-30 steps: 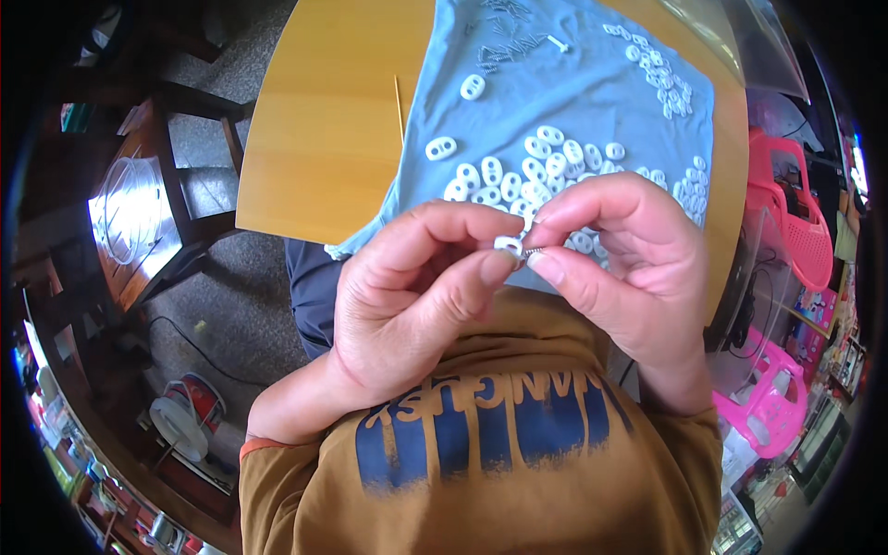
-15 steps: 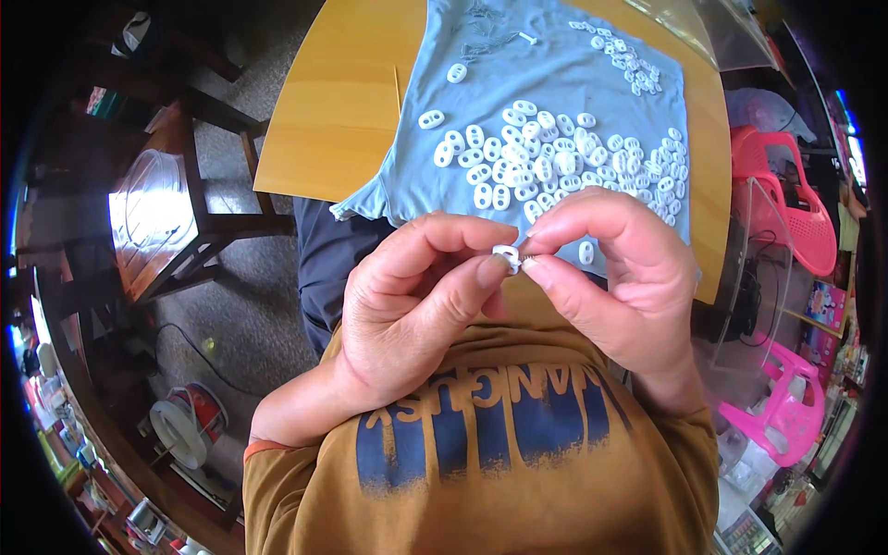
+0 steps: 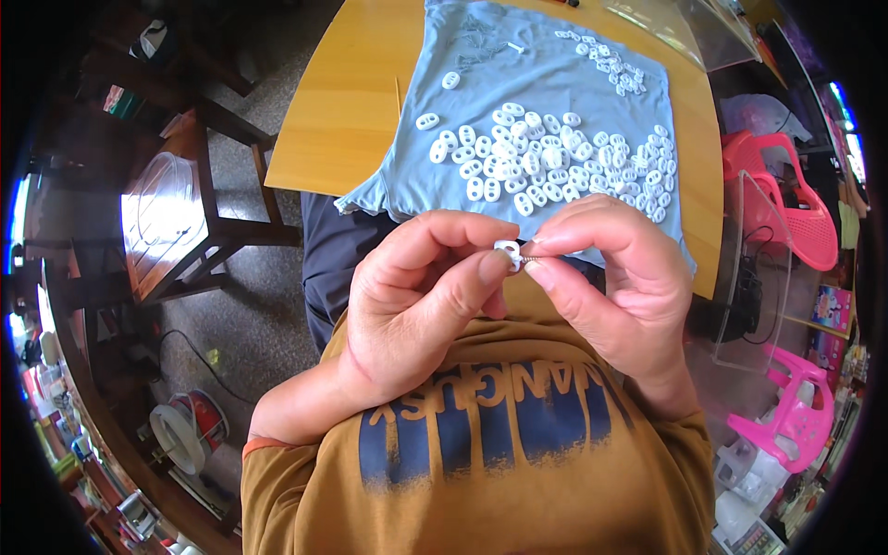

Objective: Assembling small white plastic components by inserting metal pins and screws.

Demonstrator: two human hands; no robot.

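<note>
My left hand [image 3: 416,287] pinches a small white oval plastic cord lock [image 3: 505,247] between thumb and index finger, in front of my chest. At its right side a thin metal spring [image 3: 530,260] shows, with my right hand [image 3: 620,277] closed on its other end by thumb and index fingertip. Whether the spring sits inside the cord lock or only touches it, I cannot tell. Beyond my hands, a heap of similar white two-hole pieces [image 3: 508,170] lies on a light blue cloth [image 3: 444,199].
Smaller white parts [image 3: 610,67] lie at the cloth's far right. Fine grey springs [image 3: 476,42] and one white pin [image 3: 515,47] are at its far edge. The cloth covers part of a yellow wooden table [image 3: 324,111]. A dark wooden stool [image 3: 171,208] stands left, a pink plastic chair [image 3: 786,199] right.
More of the spring shows between my fingertips, and the cord lock looks slightly turned. Both hands keep their pinch. The whole view has shifted a little.
</note>
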